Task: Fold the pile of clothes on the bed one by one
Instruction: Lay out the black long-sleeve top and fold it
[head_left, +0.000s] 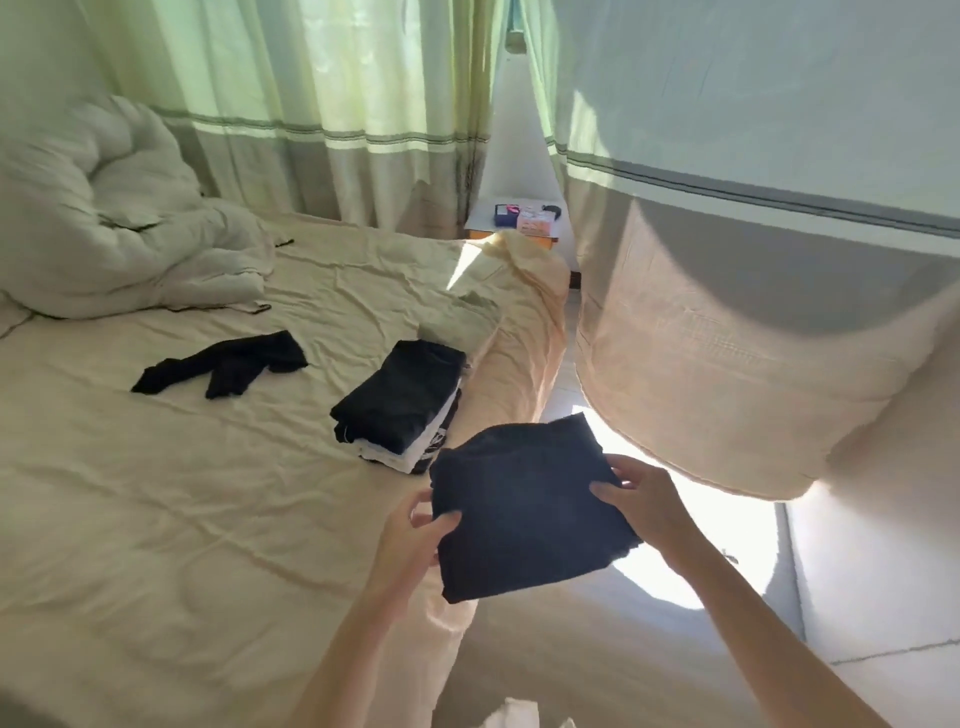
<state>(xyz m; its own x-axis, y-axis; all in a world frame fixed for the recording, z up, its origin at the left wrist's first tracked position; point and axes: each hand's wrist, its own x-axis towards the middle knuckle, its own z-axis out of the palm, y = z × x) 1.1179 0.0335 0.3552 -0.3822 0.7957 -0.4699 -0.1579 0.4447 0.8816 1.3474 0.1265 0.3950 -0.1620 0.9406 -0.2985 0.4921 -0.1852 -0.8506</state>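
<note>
A folded dark garment (524, 512) is gripped at its sides by the left hand (415, 535) and right hand (644, 506), just beside a stack (400, 400) of folded clothes; 1 black piece (228, 366) lies unfolded on the bed (156, 519).

Bed (156, 493) with a creased cream sheet, several items lying on it.

Sheet wrinkled all over, draped down the right edge toward the floor. White bunched duvet (104, 218) heaped at the far left corner. Loose unfolded black garment (228, 364) lies flat near the middle, well apart from the duvet. Stack of folded clothes (402, 405) sits near the right edge: black piece on top, white and dark layers under it. Small pale folded piece (460, 322) just behind the stack, near the edge. Sunlit patch on the far right corner of the sheet.
</note>
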